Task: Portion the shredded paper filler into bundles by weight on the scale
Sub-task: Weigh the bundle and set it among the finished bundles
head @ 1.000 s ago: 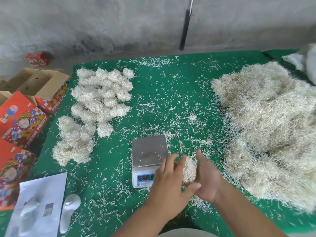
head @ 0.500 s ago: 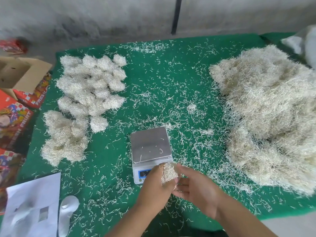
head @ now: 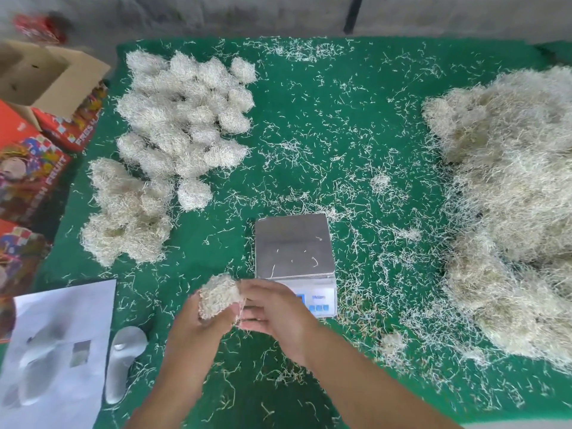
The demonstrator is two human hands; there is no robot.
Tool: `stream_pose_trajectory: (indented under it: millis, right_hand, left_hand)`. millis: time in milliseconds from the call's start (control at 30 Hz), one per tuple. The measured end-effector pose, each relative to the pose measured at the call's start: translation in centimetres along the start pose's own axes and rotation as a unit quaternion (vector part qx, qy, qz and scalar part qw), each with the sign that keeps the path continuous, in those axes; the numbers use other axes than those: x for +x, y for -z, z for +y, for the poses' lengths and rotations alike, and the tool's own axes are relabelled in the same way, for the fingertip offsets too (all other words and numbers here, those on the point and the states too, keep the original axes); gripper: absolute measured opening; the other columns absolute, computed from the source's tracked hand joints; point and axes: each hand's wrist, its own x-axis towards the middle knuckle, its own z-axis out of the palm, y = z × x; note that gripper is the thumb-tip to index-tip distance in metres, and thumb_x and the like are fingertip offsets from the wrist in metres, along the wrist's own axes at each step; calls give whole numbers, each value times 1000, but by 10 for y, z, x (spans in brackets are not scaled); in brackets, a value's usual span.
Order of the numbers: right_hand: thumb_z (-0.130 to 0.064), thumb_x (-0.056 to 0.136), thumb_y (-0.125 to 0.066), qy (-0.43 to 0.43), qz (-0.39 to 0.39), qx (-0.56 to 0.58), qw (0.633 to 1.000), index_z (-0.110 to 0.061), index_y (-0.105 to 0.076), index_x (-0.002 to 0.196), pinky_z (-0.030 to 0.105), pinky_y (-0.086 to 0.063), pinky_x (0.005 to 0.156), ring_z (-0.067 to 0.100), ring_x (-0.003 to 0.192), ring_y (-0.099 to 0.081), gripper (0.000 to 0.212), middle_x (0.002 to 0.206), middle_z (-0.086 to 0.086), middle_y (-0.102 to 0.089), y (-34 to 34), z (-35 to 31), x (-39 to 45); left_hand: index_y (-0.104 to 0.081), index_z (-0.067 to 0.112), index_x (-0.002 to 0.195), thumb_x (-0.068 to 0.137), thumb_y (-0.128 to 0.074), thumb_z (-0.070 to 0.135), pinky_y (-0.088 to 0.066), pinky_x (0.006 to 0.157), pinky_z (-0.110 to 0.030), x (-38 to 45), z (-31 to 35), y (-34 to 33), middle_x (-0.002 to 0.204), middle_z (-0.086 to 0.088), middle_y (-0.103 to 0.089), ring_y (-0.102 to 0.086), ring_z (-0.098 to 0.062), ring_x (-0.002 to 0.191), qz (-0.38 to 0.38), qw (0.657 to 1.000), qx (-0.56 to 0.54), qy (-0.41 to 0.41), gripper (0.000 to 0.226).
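A small wad of shredded paper (head: 219,295) sits between my two hands, just left of the scale's front. My left hand (head: 198,328) cups it from below with curled fingers. My right hand (head: 272,308) presses against its right side, fingers bent toward it. The digital scale (head: 294,243) has a bare steel pan with a few stray strands, and its display faces me. A big loose heap of filler (head: 510,212) fills the right side of the table. Several rounded bundles (head: 185,119) lie grouped at the far left.
The green table cloth (head: 325,134) is littered with loose strands. A white sheet (head: 55,351) and a white plastic piece (head: 123,360) lie at the near left. Open cardboard boxes (head: 46,78) and red printed cartons (head: 28,174) stand beyond the left edge.
Both hands carried the wad from right of the scale's front to its left side. The camera view shifted as well.
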Motion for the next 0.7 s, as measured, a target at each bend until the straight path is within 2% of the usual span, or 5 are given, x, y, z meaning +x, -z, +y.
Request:
stream_pose_trajectory:
  millis: [133, 300, 467, 633, 700]
  right_hand:
    - [-47, 89, -80, 43, -8, -76, 996, -32, -56, 144, 30, -61, 92, 10, 107, -70, 62, 118, -5, -66, -31, 3, 35]
    - [-37, 84, -81, 79, 20, -97, 992, -37, -60, 136, 23, -51, 80, 7, 93, -68, 56, 102, -7, -67, -36, 15, 61]
    - [-18, 93, -73, 71, 56, 1, 996, -24, -63, 131, 30, -63, 85, 20, 105, -74, 40, 118, 3, -74, 3, 3, 79]
    - [-21, 96, -75, 72, 145, -7, 987, -25, -65, 117, 29, -63, 82, 17, 99, -74, 23, 111, 0, -75, 61, -18, 80]
    - [-14, 98, -71, 89, 181, 40, 979, -14, -65, 127, 40, -63, 92, 26, 105, -75, 29, 115, 10, -76, 93, -25, 77]
  left_hand:
    - [-53, 58, 123, 75, -73, 57, -52, 80, -36, 17, 0, 8, 104, 37, -67, -68, 0, 97, 48, 997, 51, -34, 52]
    - [-46, 81, 105, 87, -73, 41, -39, 73, -18, 20, -1, 4, 102, 60, -48, -50, 31, 94, 40, 990, 107, -86, 52]
    - [-39, 62, 145, 80, -78, 56, -42, 80, -16, 19, -22, 8, 131, 40, -51, -47, 26, 116, -8, 994, 89, -67, 76]
    - [-59, 63, 123, 84, -66, 63, -48, 102, -51, 14, -31, 20, 120, 27, -65, -71, -12, 105, 28, 998, 51, -9, 39]
    - [-65, 58, 117, 91, -67, 52, -51, 90, -43, 13, -33, 26, 118, 23, -65, -74, -15, 94, 38, 998, 45, 2, 26]
